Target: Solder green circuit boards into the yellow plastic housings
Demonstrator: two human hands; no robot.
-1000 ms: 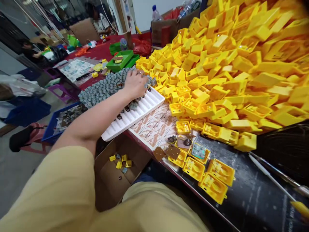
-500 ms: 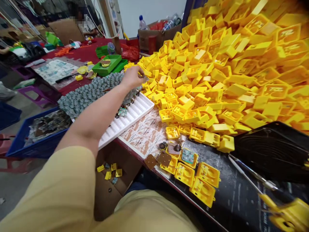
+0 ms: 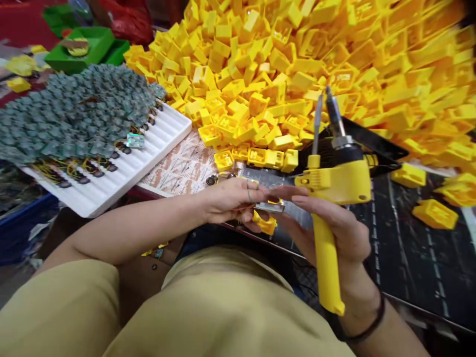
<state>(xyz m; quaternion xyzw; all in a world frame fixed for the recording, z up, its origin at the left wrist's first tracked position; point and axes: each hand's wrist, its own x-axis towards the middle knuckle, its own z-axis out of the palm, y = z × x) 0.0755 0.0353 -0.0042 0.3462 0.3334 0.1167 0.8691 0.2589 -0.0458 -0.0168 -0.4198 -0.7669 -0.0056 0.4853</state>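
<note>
My left hand (image 3: 232, 196) is closed at the table's front edge, pinching a small circuit board (image 3: 270, 207) seen edge-on. My right hand (image 3: 347, 230) has a yellow soldering gun (image 3: 334, 184) in its grip, the handle hanging down by the palm and the metal tip pointing away from me. Its thumb and fingertips reach towards the board; whether they touch it I cannot tell. Below my left fingers lies an open yellow case half (image 3: 266, 224). Other cases around it are mostly covered by my hands.
A huge pile of yellow plastic cases (image 3: 241, 79) fills the back and right. On the left, a white ridged foam tray (image 3: 163, 134) carries many grey-green boards (image 3: 85, 106) with wired round parts. Green boxes (image 3: 80, 49) stand behind it. A black object (image 3: 375, 139) lies behind the soldering gun.
My left hand has come back from the tray's far end to the front edge with a board. My right hand has come into view, holding the soldering gun upright. The view has swung down.
</note>
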